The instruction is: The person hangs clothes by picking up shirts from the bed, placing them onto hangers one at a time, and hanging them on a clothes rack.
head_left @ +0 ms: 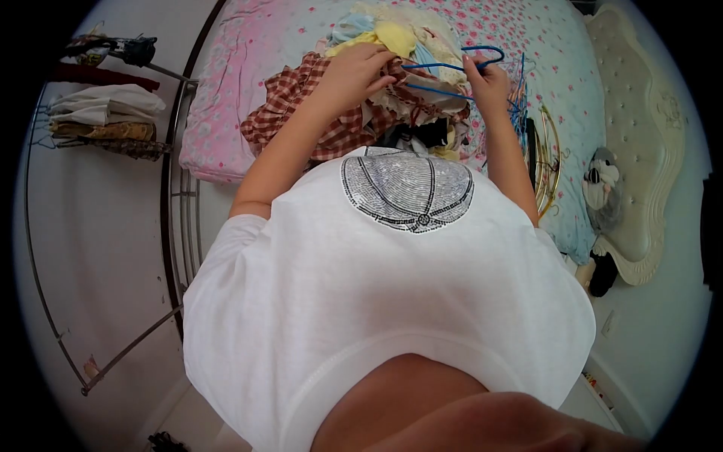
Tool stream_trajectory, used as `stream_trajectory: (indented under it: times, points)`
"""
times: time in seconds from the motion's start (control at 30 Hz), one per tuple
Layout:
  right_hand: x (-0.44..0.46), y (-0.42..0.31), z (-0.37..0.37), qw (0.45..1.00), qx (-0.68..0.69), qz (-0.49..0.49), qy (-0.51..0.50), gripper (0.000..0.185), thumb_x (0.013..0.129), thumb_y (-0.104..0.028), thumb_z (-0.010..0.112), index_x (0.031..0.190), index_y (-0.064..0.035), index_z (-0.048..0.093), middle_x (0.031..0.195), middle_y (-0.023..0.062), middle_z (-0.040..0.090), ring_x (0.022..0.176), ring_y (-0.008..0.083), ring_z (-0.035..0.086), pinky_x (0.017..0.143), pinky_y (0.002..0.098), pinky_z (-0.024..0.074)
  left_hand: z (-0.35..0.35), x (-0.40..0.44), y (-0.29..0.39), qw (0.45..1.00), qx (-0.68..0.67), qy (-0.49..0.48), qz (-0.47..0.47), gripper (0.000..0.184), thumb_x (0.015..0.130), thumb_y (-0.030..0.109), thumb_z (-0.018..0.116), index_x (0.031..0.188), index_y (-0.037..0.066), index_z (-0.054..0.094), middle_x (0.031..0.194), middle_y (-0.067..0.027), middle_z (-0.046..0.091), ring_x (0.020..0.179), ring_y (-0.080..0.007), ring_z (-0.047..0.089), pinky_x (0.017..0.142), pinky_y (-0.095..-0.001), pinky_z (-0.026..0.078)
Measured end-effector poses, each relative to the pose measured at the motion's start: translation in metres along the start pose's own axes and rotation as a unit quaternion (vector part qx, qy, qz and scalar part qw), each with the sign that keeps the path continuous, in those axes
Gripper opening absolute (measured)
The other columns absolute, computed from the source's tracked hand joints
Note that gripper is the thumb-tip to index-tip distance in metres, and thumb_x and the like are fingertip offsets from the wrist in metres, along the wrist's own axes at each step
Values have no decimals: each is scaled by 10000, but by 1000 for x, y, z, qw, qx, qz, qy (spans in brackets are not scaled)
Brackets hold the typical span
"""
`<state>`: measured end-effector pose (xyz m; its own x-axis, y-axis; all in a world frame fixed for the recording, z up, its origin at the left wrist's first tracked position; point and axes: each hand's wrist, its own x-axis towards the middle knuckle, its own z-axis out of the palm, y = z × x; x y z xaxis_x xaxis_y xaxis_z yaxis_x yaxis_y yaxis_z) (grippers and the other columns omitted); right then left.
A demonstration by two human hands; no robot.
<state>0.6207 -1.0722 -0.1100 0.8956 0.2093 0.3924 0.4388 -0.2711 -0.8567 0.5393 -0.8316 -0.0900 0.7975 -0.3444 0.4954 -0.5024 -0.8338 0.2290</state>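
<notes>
My right hand (488,84) is closed around a blue clothes hanger (438,66) near its hook, which points to the right. The hanger lies sideways above the pile, its left end by my left hand. My left hand (363,71) is curled on a red-and-white checked garment (290,111) with ruffled parts, gripping it near the neck edge; its fingertips are partly hidden. Behind my hands are a yellow garment (395,38) and a light blue one (352,28). A black piece of clothing (431,132) shows between the checked cloth and my shirt.
The clothes lie on a bed with a pink and pale blue flowered sheet (218,98). Several blue hangers (518,105) and gold-coloured hangers (551,162) lie at the right. A tufted headboard (636,113) stands farther right. At left, a metal rack holds hanging clothes (105,104).
</notes>
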Motion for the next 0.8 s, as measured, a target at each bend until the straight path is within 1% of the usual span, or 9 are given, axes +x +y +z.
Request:
stream_trajectory:
  times: [0.1,0.2,0.23,0.33,0.37,0.47,0.57,0.67,0.8]
  points:
    - [4,-6,4,996,-33,41,-70,266,794,-242,614,690,1,580,554,7,493,536,60,428,500,219,339,11,0,-5,994,-44,-76,-60,213,800,215,540,974,96,571,882,-77,579,850,-267,546,692,-355,435]
    - [4,4,15,996,-20,67,-59,307,750,-303,640,694,-7,579,535,38,495,480,118,442,465,274,335,19,-3,-15,988,-46,-98,-108,187,801,217,532,952,118,579,857,-65,585,818,-263,556,667,-356,444]
    - [5,9,13,991,-106,27,-72,327,719,-320,650,830,-19,585,718,102,561,668,207,532,589,328,401,19,-4,-18,987,-44,-97,-118,186,800,217,533,953,124,579,854,-63,588,808,-262,560,664,-359,445]
    - [-7,49,12,977,-194,-75,37,369,708,-297,641,937,-21,556,900,148,554,861,292,512,741,381,398,12,-14,-22,985,-15,-71,-156,191,795,212,534,957,122,583,863,-64,593,809,-267,560,666,-362,446]
    - [-12,55,4,959,-275,-61,32,396,708,-271,630,998,-22,526,1007,159,518,942,316,476,817,393,370,12,-18,-28,980,-26,-65,-184,201,790,206,539,967,122,583,889,-64,602,826,-261,566,674,-353,450]
    - [-27,58,-11,950,-298,-9,93,409,702,-259,631,1005,-8,520,997,162,521,932,326,486,824,400,369,5,-30,-36,969,-34,-1,-246,221,780,199,547,982,119,583,921,-69,604,835,-260,573,682,-342,451]
    - [-38,101,-16,970,-166,100,148,473,682,-282,657,1020,11,504,1010,165,517,948,312,487,831,394,376,2,-40,-50,956,-98,44,-271,222,782,200,548,978,101,585,887,-83,612,801,-253,586,671,-333,451]
    - [-48,161,-15,972,-99,185,106,582,660,-328,693,1056,32,464,1037,174,511,984,282,486,844,372,383,-8,-42,-47,948,-113,84,-287,215,789,211,557,956,80,588,815,-94,612,734,-237,588,634,-315,445]
    - [-49,155,7,947,2,319,32,719,652,-381,715,1140,28,381,1072,170,503,1006,252,489,825,332,404,-14,-44,-49,944,-137,122,-273,211,792,225,572,929,66,593,767,-91,605,672,-201,577,602,-285,434]
